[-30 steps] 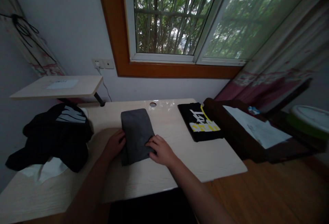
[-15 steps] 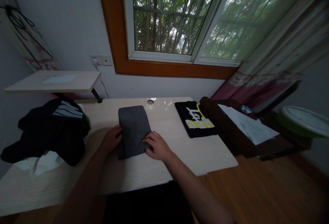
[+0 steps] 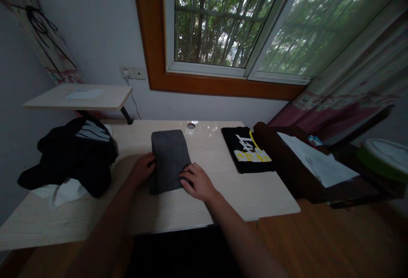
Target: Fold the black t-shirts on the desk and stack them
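A dark grey garment (image 3: 170, 157), folded into a narrow rectangle, lies flat on the pale wooden desk (image 3: 204, 210). Its exact kind does not show. My left hand (image 3: 143, 168) is at the left edge of the fold, fingers bent around that edge and partly hidden. At the lower right edge, my right hand (image 3: 196, 181) grips the cloth with curled fingers, the thumb nearer me. Right of it lies a folded black T-shirt (image 3: 247, 148) with white and yellow print.
On the left, a heap of black clothing (image 3: 76, 154) lies over a white cloth (image 3: 62, 193), beside a small raised shelf (image 3: 111, 96). A brown armrest-like piece (image 3: 274, 146) with papers (image 3: 315, 159) stands against the desk's right side. A window (image 3: 216, 27) is behind.
The view has turned slightly left, so everything sits a little further right in the picture. Both hands stay at the edges of the grey garment, with hardly any movement.
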A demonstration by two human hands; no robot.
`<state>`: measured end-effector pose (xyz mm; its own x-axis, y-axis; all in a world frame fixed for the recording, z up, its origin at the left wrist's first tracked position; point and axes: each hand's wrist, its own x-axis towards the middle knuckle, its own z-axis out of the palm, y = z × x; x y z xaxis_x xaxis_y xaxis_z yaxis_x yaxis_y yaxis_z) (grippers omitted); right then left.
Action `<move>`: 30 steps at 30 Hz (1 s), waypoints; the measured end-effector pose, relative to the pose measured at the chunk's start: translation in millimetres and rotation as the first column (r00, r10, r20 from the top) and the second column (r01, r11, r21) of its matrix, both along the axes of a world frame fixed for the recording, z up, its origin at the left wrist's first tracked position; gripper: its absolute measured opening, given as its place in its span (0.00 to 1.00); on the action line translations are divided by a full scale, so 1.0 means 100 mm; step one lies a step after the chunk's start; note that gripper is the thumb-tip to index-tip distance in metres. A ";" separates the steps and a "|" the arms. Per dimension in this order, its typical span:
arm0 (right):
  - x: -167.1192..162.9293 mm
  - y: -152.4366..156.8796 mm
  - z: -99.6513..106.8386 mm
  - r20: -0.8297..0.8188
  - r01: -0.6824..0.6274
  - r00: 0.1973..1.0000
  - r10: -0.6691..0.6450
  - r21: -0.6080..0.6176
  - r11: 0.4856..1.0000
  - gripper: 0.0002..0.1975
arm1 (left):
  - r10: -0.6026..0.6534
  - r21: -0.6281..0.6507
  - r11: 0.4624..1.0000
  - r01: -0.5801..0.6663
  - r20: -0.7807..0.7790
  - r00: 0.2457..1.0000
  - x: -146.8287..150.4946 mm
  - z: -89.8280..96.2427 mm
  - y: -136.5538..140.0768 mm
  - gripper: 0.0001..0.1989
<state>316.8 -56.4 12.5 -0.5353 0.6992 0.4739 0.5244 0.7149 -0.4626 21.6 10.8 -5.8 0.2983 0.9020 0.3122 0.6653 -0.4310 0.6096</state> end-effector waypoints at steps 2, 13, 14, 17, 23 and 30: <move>-0.02 0.00 -0.02 -0.012 0.030 0.999 -0.030 -0.001 1.000 0.11 | -0.005 -0.002 1.000 0.005 -0.021 1.000 0.01 0.01 -0.01 0.10; -0.14 0.02 -0.02 0.039 0.177 0.984 -0.175 -0.061 0.982 0.18 | -0.067 -0.041 0.997 0.066 -0.034 0.997 0.03 0.00 -0.05 0.18; -0.18 0.04 0.02 0.058 0.196 0.980 -0.192 -0.078 0.978 0.20 | -0.077 -0.044 0.996 0.075 -0.032 0.997 0.03 0.00 -0.05 0.19; -0.28 0.09 0.21 0.116 0.163 0.982 -0.150 -0.119 0.979 0.25 | -0.111 -0.033 0.993 0.110 -0.028 0.993 0.02 0.00 -0.06 0.19; -0.42 0.16 0.52 0.284 -0.017 0.957 0.052 -0.126 0.992 0.24 | -0.111 0.014 0.994 0.112 -0.073 0.991 0.01 -0.08 -0.07 0.19; -0.61 0.24 0.52 0.306 -0.047 0.948 0.091 -0.150 0.988 0.20 | -0.137 0.043 0.989 0.144 -0.131 0.982 0.04 -0.02 -0.09 0.17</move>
<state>255.8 -32.8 65.0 -0.6896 0.7022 0.1770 0.6095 0.6948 -0.3818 25.9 1.7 -7.5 0.4611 0.8320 0.3087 0.6664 -0.5543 0.4986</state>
